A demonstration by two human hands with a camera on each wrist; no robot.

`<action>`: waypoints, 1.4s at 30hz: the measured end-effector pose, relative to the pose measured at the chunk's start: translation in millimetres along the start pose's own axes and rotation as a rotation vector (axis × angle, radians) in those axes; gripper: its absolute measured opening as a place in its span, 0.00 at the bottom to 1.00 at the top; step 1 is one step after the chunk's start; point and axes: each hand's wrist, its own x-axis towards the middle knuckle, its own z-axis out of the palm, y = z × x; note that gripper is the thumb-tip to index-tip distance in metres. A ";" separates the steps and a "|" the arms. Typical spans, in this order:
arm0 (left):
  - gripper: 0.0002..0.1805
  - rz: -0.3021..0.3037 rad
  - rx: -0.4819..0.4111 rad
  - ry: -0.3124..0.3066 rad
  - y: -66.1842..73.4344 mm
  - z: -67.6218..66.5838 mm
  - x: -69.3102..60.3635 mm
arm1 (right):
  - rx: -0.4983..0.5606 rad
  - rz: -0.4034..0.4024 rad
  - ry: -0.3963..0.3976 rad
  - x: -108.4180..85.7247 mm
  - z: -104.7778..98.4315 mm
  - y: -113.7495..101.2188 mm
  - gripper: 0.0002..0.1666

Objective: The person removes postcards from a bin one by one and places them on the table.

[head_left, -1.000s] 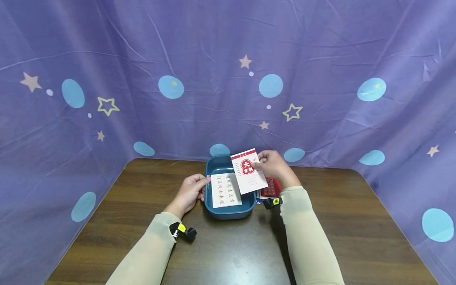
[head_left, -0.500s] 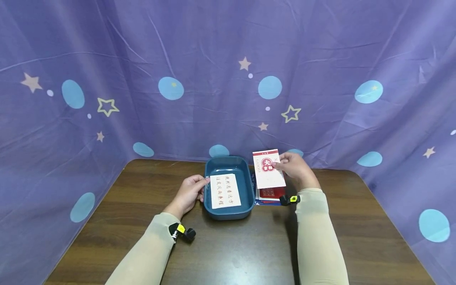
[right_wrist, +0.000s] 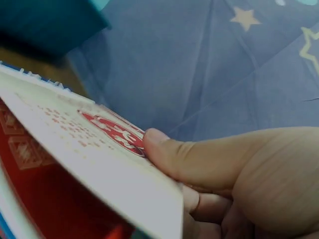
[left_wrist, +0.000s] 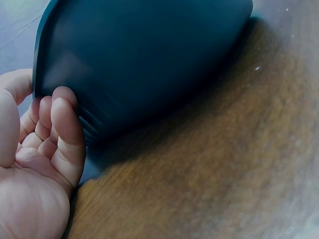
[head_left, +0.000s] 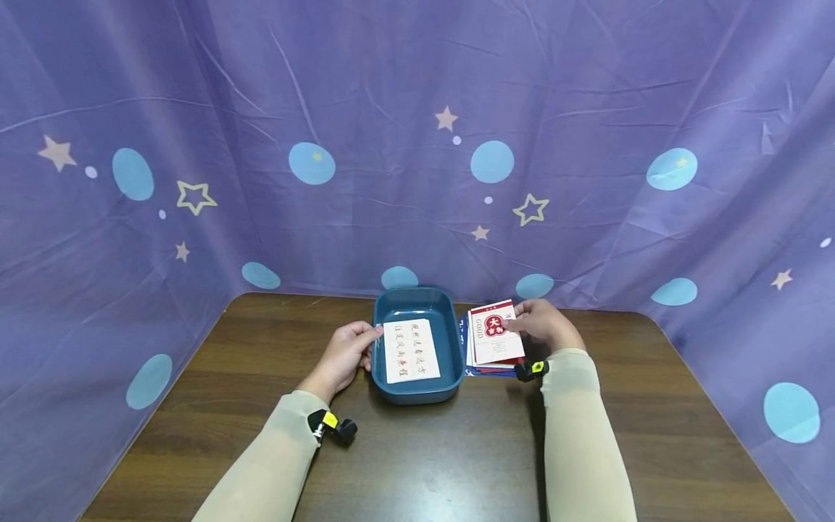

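Note:
A blue plastic basin (head_left: 417,397) stands on the table, and my left hand (head_left: 346,354) pinches its left rim, thumb on top and fingers curled against the outer wall in the left wrist view. Inside the basin lies a white card (head_left: 411,351) with lines of handwritten-style characters. To the basin's right, my right hand (head_left: 546,324) pinches a white card with a red emblem (head_left: 488,349) by its right edge, thumb on its face. That card is slightly tilted over a pile of red, white and blue cards (head_left: 492,372); a gap shows under it in the right wrist view.
The brown wooden table (head_left: 417,464) reaches back to a purple curtain (head_left: 391,109) with stars and blue spots. Its surface extends in front of the basin and to both sides. Small black cameras (head_left: 531,370) are strapped at both wrists.
My right hand has carried the red-emblem card rightward from over the basin, then lowered it onto or just above the card pile. My left hand has stayed at the basin's rim.

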 end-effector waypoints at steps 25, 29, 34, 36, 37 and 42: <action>0.17 -0.004 -0.011 -0.004 -1.1 -2.5 -0.8 | -0.077 0.051 0.024 0.6 6.0 -3.8 0.24; 0.17 0.000 -0.012 -0.001 -1.1 -1.9 -0.8 | -0.005 0.003 0.043 -2.1 1.0 -10.6 0.21; 0.17 -0.002 -0.010 -0.004 -1.7 -1.2 -0.3 | 0.077 -0.087 0.038 -9.0 0.4 -28.7 0.19; 0.17 -0.004 -0.007 -0.008 -1.8 -1.1 0.0 | 0.074 -0.119 0.037 -13.3 -0.1 -36.6 0.19; 0.17 -0.003 -0.007 -0.009 -1.6 -0.8 0.2 | 0.060 -0.135 0.037 -15.7 -0.4 -40.3 0.20; 0.17 0.000 -0.002 -0.011 -0.9 -0.6 0.5 | -0.031 -0.227 0.045 -23.9 2.8 -60.7 0.23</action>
